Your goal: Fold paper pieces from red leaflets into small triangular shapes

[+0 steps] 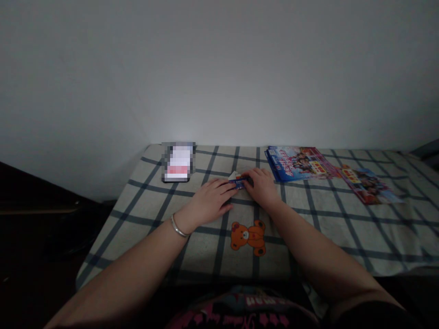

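A small folded leaflet point(239, 183), blue with a white and orange part at its back edge, lies on the checked tablecloth between my hands. My left hand point(213, 200) rests flat, fingers stretched out, with its fingertips on the leaflet's left end. A bangle circles that wrist. At the right end, my right hand point(263, 186) has its fingers curled round the leaflet, thumb and fingertips against it. Part of the leaflet is hidden under the fingers.
A phone point(178, 162) with a lit, blurred screen lies at the back left. Toward the right is a stack of colourful printed leaflets point(297, 163), with another leaflet point(372, 185) beside it. A bear picture point(247, 236) marks the tablecloth point(199, 256). A wall point(219, 73) stands behind.
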### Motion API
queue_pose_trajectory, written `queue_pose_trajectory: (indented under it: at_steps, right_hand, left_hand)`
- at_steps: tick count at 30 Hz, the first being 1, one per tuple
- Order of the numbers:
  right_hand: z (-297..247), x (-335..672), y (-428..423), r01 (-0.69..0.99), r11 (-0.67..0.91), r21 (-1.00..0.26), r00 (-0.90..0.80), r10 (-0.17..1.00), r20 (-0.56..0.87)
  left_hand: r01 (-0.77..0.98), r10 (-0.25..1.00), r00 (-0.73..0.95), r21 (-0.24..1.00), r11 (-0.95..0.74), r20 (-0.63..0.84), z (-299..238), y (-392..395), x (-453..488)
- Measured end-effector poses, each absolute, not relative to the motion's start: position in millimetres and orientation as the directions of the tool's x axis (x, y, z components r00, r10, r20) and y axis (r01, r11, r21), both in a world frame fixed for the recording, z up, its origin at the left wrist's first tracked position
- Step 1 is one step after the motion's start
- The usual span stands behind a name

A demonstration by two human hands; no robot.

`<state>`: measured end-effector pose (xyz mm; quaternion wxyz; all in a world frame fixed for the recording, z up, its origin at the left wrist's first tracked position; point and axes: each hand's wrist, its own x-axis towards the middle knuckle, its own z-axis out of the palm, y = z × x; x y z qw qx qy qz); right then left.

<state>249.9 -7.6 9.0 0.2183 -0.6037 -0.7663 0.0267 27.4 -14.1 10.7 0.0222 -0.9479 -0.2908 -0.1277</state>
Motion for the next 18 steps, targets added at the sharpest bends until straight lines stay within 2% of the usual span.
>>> queue_pose_trajectory:
  at_steps: [7,18]
  right_hand:
    - [0,248,-10,0.889,0.347,-0.298,-0.244,0.911,0.333]
    - [4,240,-9,0.950,0.157,-0.269,-0.120,0.982,0.148]
  left_hand:
    - [0.570,0.559,0.776,0.054,-0.820,0.291,10,-16,29]
    - [0.581,0.564,0.772,0.035,-0.813,0.292,9,-16,32]
